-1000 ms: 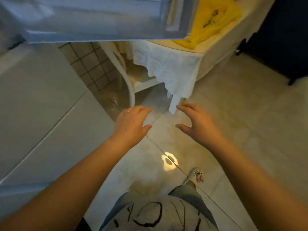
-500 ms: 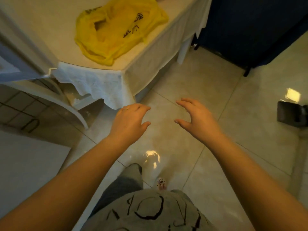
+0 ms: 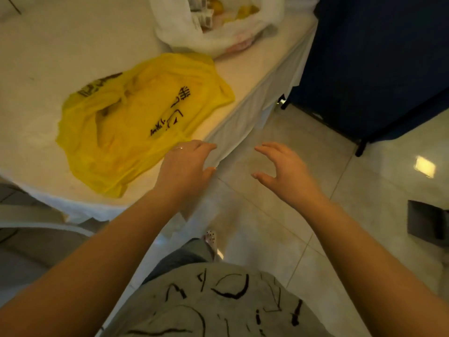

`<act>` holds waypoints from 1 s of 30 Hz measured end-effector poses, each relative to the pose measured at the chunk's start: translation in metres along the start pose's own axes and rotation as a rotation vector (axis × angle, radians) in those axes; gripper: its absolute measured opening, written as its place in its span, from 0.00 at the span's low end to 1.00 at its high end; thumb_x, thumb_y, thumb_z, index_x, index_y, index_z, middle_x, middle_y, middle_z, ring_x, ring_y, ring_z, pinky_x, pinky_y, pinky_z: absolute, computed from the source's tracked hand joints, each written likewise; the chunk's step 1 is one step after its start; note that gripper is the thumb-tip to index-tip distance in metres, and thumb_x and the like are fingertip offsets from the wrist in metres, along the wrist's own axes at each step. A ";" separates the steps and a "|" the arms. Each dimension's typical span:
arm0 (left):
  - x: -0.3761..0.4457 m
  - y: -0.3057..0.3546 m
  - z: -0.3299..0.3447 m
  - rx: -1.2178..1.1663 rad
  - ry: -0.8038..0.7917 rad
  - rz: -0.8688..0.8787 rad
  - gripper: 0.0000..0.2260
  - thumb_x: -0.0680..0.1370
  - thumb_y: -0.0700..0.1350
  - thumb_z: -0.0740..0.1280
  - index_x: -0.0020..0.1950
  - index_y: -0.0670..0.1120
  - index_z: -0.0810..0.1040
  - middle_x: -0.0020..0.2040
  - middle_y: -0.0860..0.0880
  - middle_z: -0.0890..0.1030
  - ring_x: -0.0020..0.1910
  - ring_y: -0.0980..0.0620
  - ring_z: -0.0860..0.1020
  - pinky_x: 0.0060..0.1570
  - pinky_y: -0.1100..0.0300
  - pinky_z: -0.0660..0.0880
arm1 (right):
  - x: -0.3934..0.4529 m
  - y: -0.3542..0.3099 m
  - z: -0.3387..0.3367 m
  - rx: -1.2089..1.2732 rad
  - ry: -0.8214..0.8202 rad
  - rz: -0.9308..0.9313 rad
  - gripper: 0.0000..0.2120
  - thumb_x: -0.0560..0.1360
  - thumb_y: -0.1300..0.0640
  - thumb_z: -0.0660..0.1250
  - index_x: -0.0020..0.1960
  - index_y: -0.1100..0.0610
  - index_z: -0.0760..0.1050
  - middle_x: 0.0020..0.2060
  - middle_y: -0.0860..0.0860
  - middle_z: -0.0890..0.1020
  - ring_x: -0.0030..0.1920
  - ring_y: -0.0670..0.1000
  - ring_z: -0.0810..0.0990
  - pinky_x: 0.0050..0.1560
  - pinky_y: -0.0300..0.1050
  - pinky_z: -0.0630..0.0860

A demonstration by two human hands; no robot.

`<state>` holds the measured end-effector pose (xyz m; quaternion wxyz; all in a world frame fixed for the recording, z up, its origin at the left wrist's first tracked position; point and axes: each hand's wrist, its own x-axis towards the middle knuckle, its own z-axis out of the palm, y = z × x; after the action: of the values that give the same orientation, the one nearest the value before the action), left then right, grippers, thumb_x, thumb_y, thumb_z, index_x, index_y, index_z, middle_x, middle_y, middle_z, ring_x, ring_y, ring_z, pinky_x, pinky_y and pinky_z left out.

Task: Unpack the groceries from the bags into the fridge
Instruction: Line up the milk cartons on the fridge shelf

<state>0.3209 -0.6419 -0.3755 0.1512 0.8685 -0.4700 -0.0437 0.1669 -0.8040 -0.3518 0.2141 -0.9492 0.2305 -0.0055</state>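
Item 1: left hand point(image 3: 184, 166), at 9 o'clock of frame centre, raised over the near table edge. Fingers loosely spread and slightly bent, gripping nothing; a thin ring shows on one finger.

Item 2: right hand point(image 3: 286, 171), at 3 o'clock of the left one, over bare floor. Fingers spread and curved as if ready to take hold, holding nothing.

Item 3: crumpled yellow plastic carrier bag with dark printed lettering point(image 3: 136, 117), lying flat on the table at 10 o'clock of the left hand, just beside its fingertips. It looks slack and probably emptied; contents cannot be confirmed.

Item 4: white translucent plastic bag point(image 3: 218, 32), at 12 o'clock on the far table edge, mouth open, packets and yellow items visible inside. This appears to hold the remaining groceries.

Item 5: table under a white cloth point(image 3: 48, 57). Item 6: glossy pale tiled floor point(image 3: 315, 190). Item 7: dark blue cabinet point(image 3: 376, 57), at 2 o'clock. The fridge is not in view.

Hazards, judged: the white bag sits close to the edge, so a one-sided pull on thin plastic could tip it and spill goods onto the floor; dragging the loose cloth could shift both bags.
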 end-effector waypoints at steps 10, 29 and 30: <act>0.195 -0.017 -0.002 -0.014 0.090 -0.022 0.21 0.70 0.46 0.74 0.61 0.44 0.77 0.57 0.43 0.80 0.57 0.41 0.77 0.54 0.48 0.72 | 0.187 0.059 -0.068 0.092 0.014 -0.046 0.28 0.74 0.51 0.69 0.71 0.50 0.65 0.71 0.49 0.66 0.70 0.49 0.63 0.65 0.36 0.58; 0.430 -0.007 0.008 0.093 0.288 -0.573 0.20 0.71 0.50 0.73 0.62 0.48 0.76 0.57 0.48 0.79 0.57 0.46 0.77 0.56 0.52 0.73 | 0.524 0.132 -0.140 0.132 -0.181 -0.620 0.26 0.71 0.53 0.72 0.67 0.53 0.70 0.66 0.50 0.73 0.67 0.49 0.68 0.66 0.42 0.66; 0.433 -0.012 0.008 0.084 0.303 -0.596 0.20 0.71 0.49 0.73 0.62 0.48 0.76 0.57 0.48 0.79 0.56 0.45 0.77 0.55 0.52 0.73 | 0.534 0.127 -0.137 0.120 -0.190 -0.634 0.26 0.71 0.53 0.72 0.67 0.52 0.70 0.66 0.50 0.72 0.67 0.49 0.68 0.65 0.39 0.65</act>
<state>0.5688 -0.9968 -0.3581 0.1640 0.9699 -0.1689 0.0628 0.5741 -1.1959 -0.3259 0.2779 -0.9556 -0.0981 0.0030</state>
